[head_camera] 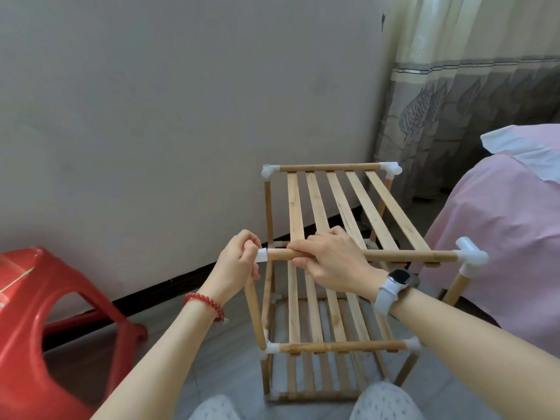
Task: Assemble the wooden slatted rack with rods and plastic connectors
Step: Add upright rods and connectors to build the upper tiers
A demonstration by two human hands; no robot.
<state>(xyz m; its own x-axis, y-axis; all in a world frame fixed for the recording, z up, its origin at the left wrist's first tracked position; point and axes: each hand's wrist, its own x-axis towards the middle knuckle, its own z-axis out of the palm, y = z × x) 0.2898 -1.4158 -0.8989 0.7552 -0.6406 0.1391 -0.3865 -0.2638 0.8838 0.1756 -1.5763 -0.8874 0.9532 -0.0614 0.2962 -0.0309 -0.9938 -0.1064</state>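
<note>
A wooden slatted rack (339,347) stands on the floor in front of me, with white plastic connectors at its corners. Its top slatted shelf (348,201) has a front rod (409,256) running to a white connector (471,256) at the right. My left hand (239,263) grips the white connector (261,255) at the rod's left end, above a leaning upright rod (254,313). My right hand (330,262) grips the front rod just right of that connector. Lower shelves show beneath.
A red plastic stool (45,328) stands at the left. A bed with a pink cover (500,231) lies close on the right. The wall (181,116) is behind the rack, and a curtain (469,101) hangs at the back right. My knees show at the bottom edge.
</note>
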